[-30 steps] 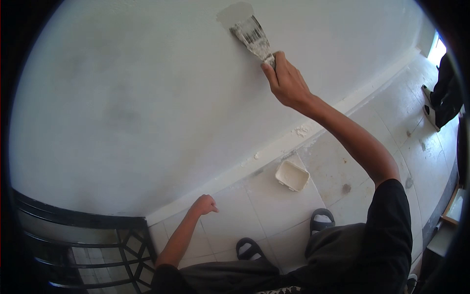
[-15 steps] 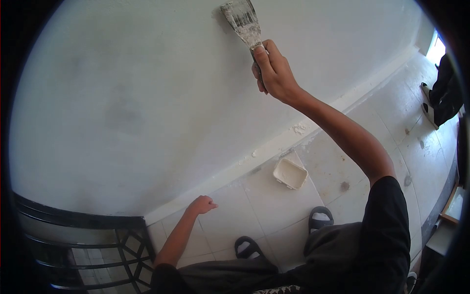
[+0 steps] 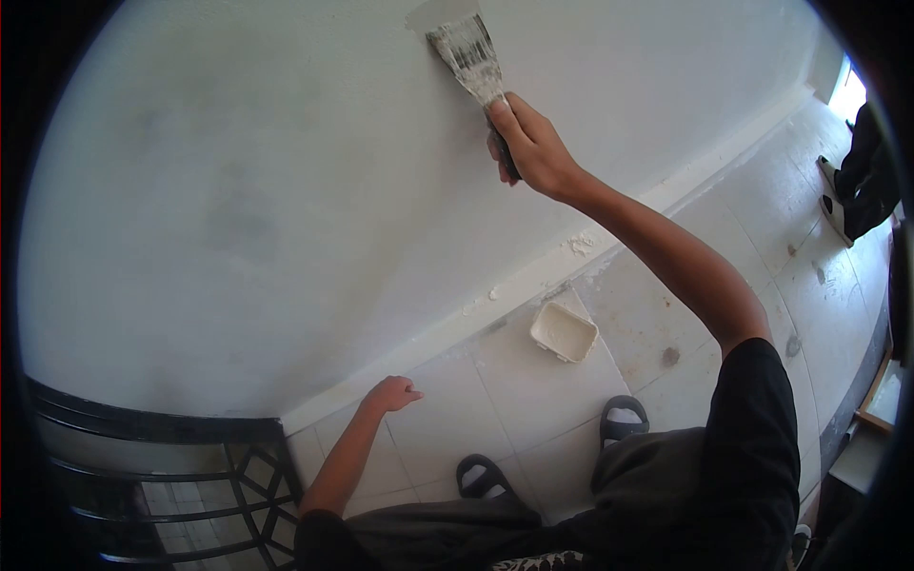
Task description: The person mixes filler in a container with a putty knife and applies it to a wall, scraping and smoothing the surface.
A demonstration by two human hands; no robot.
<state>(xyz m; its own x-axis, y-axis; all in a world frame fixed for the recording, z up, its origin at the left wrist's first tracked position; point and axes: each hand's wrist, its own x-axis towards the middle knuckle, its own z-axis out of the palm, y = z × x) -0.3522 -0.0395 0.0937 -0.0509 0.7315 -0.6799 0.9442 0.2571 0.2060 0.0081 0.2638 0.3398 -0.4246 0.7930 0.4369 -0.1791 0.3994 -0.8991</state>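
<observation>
My right hand (image 3: 535, 147) is wrapped around the dark handle of a putty knife (image 3: 468, 59), its blade coated in whitish filler. The blade's edge lies against the pale wall (image 3: 314, 171) near the top of the view, just below a greyish smeared patch (image 3: 443, 11). Lower left, my left hand (image 3: 393, 393) hangs in front of the wall's base with its fingers curled in and nothing visible in them. On the tiles between the two arms stands a small white tub (image 3: 564, 332) with pale filler inside.
Crumbs of filler (image 3: 581, 244) lie along the white baseboard (image 3: 457, 324). A black metal railing (image 3: 152, 419) meets the wall at lower left. My sandalled feet (image 3: 484, 478) are on the tiled floor. Another person's feet (image 3: 836, 205) are at far right, near a wood-framed item (image 3: 885, 392).
The putty knife has slid a short way down the wall in my right hand, and a greyish smear now shows above the blade. My left hand has hardly moved.
</observation>
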